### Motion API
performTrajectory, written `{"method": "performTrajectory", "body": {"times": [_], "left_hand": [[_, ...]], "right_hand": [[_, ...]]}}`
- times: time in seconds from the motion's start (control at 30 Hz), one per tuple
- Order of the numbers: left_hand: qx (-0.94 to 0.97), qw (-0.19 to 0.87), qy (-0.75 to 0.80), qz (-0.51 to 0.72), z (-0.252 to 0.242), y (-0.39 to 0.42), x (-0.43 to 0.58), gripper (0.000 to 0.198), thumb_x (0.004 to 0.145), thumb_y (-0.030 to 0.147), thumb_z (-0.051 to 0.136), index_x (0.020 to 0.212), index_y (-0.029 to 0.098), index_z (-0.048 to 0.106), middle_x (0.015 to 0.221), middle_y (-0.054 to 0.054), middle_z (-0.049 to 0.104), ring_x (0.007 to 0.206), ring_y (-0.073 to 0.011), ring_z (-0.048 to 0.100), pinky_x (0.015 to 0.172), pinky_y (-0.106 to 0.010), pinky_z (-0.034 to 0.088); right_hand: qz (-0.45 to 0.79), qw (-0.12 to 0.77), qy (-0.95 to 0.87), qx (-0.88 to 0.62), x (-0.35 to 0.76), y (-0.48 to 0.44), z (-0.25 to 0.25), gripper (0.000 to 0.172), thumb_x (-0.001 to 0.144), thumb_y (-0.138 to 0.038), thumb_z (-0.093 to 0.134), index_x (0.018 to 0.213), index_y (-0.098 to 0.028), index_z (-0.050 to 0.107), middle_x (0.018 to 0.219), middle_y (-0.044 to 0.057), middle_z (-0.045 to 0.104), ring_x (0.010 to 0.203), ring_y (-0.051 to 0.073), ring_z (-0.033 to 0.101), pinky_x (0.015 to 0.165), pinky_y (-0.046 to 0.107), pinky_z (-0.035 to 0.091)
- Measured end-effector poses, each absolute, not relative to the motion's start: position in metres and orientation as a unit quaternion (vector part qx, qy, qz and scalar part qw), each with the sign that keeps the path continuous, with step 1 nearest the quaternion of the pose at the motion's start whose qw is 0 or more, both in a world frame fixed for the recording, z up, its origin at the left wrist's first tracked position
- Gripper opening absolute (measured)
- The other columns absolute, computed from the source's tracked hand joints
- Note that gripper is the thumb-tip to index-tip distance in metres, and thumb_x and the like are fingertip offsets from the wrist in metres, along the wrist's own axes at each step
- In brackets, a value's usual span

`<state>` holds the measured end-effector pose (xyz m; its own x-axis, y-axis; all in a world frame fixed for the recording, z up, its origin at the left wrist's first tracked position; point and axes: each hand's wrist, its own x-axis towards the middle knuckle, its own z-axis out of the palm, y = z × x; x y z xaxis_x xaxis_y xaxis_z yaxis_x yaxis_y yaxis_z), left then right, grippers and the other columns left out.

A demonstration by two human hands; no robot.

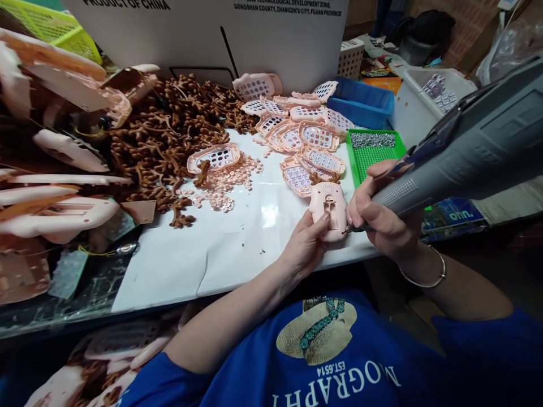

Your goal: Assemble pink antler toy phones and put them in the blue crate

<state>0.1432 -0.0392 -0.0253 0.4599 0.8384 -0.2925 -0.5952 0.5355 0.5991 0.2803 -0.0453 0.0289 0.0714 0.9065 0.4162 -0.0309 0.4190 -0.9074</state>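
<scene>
My left hand (301, 249) grips a pale pink toy phone (319, 199) at the table's front edge, thumb pressed on its back. The phone lies back side up, with an uncovered battery compartment and brown antlers at its top. A large grey electric screwdriver (449, 164) is wrapped in the fingers of my right hand (384, 217). Its tip comes down at the phone's lower right corner; whether a screw sits under it I cannot make out. Just beyond the phone lie pink shell halves (297, 176) fitted with keypads.
A green tray (368, 161) of small silvery screws stands right, near a blue bin (360, 102) and a white bin (418, 93). Brown antler pieces (148, 141) and small pink parts (227, 183) are heaped left. Wired pink shells (55, 217) crowd the far left; a printed carton (203, 39) stands behind.
</scene>
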Motion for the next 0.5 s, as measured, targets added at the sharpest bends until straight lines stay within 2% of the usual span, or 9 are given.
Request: {"method": "performTrajectory", "body": {"times": [0.2,0.3,0.4,0.5], "left_hand": [[0.196,0.828,0.309,0.425,-0.023,-0.037,0.144,0.043,0.071,0.012,0.073,0.112,0.017,0.063,0.099,-0.003,0.072,0.087,-0.0152,0.067,0.085,-0.028,0.052],[0.205,0.823,0.323,0.42,-0.022,-0.036,0.145,0.043,0.071,0.014,0.075,0.112,0.017,0.063,0.1,-0.003,0.072,0.09,-0.0163,0.067,0.087,-0.03,0.052],[0.212,0.828,0.313,0.415,-0.02,-0.036,0.145,0.045,0.073,0.02,0.079,0.115,0.017,0.062,0.103,-0.006,0.072,0.091,-0.0183,0.069,0.092,-0.035,0.053],[0.224,0.834,0.306,0.401,-0.02,-0.035,0.143,0.051,0.074,0.026,0.08,0.119,0.015,0.06,0.104,-0.009,0.073,0.088,-0.0212,0.071,0.092,-0.039,0.054]], "right_hand": [[0.38,0.605,-0.612,-0.339,0.282,-0.04,0.007,0.033,0.07,-0.043,0.082,0.088,-0.029,0.059,0.058,-0.006,0.052,0.054,0.017,0.056,0.056,0.037,0.054],[0.407,0.604,-0.608,-0.315,0.282,-0.039,0.008,0.03,0.073,-0.039,0.08,0.09,-0.028,0.058,0.058,-0.007,0.051,0.049,0.014,0.053,0.051,0.033,0.05],[0.442,0.615,-0.586,-0.287,0.289,-0.034,0.02,0.027,0.079,-0.035,0.075,0.099,-0.028,0.058,0.062,-0.008,0.053,0.045,0.011,0.05,0.046,0.028,0.045],[0.364,0.678,-0.566,-0.295,0.309,-0.017,0.034,0.032,0.08,-0.035,0.075,0.107,-0.03,0.059,0.063,-0.009,0.053,0.045,0.009,0.049,0.044,0.026,0.042]]}}
